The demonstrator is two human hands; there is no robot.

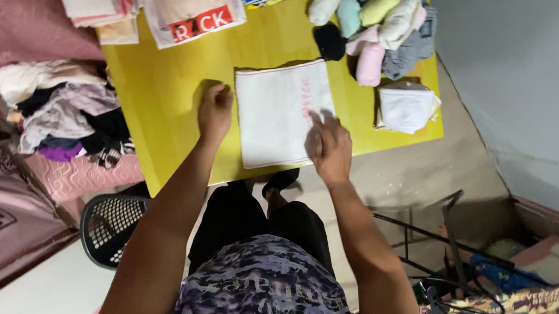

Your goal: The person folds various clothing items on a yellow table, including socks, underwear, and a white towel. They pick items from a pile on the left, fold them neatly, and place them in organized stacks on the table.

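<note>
Two hands frame a folded white cloth (278, 112) on the yellow table (165, 90): right hand (330, 148) flat on its edge, left hand (216, 108) clenched beside. Soft, light, best gripped at corners.

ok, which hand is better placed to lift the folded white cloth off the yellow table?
Probably right. The right hand already rests flat on the folded white cloth, at its near edge. The left hand is a fist on the yellow table beside it.

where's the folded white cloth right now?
Head view: the folded white cloth lies flat at the near edge of the yellow table, centre frame, between the left hand and the right hand, which rests on its right edge.
</note>
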